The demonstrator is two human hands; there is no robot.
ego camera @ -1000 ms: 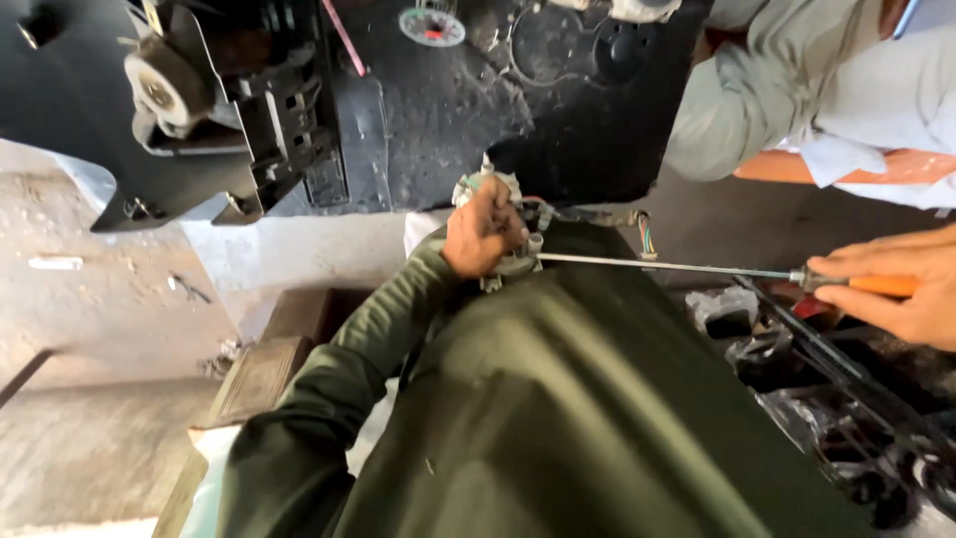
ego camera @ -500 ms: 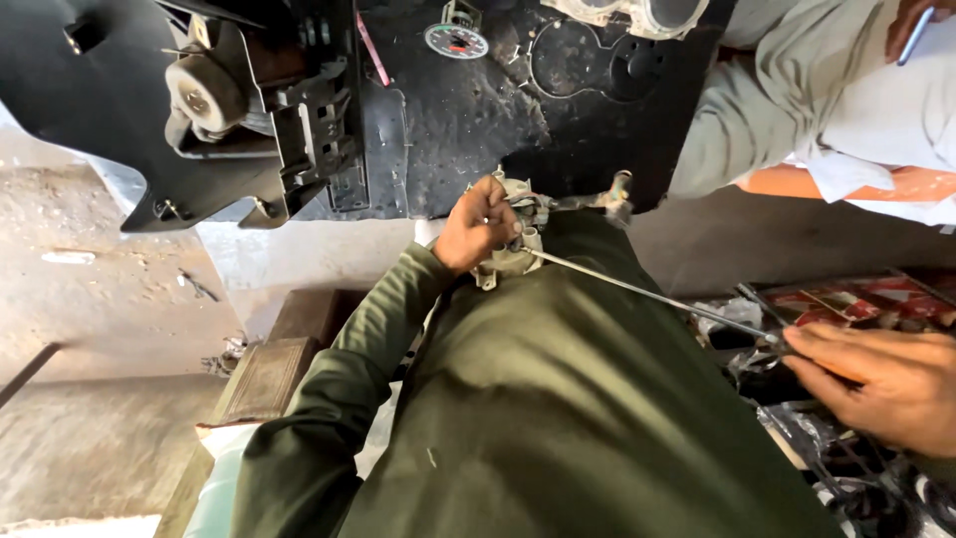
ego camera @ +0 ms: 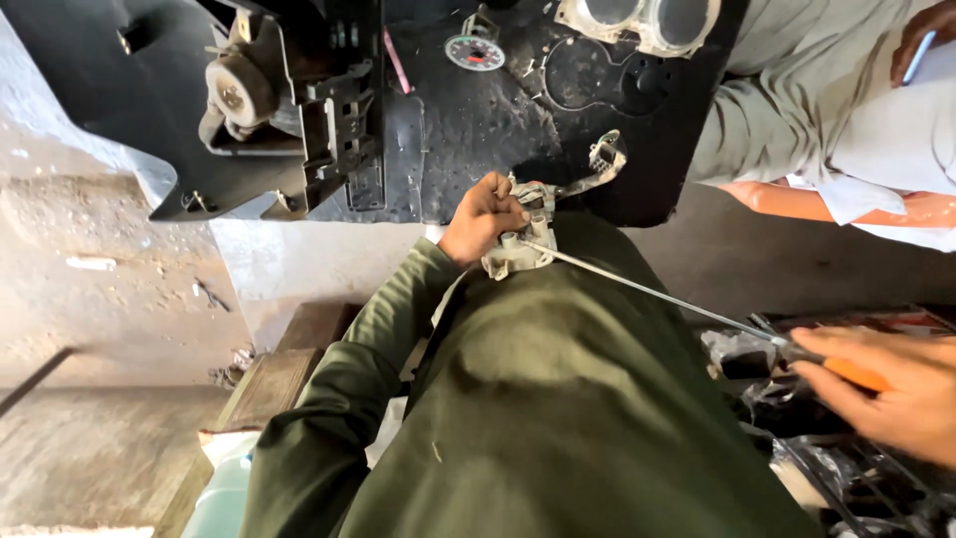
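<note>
Screwdriver with a long thin steel shaft and orange handle (ego camera: pixel 687 307) runs diagonally: tip up-left at the small grey cast-metal part (ego camera: pixel 518 249), handle down-right. The left hand (ego camera: pixel 483 217) is wrapped around that part, pinning it on the knee. The right hand (ego camera: pixel 886 394) grips the handle, well apart from the part.

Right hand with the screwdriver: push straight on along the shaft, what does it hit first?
Likely the small grey metal part that the left hand grips on the knee; the screwdriver in the right hand already seems to touch it. Depth unclear.
</note>
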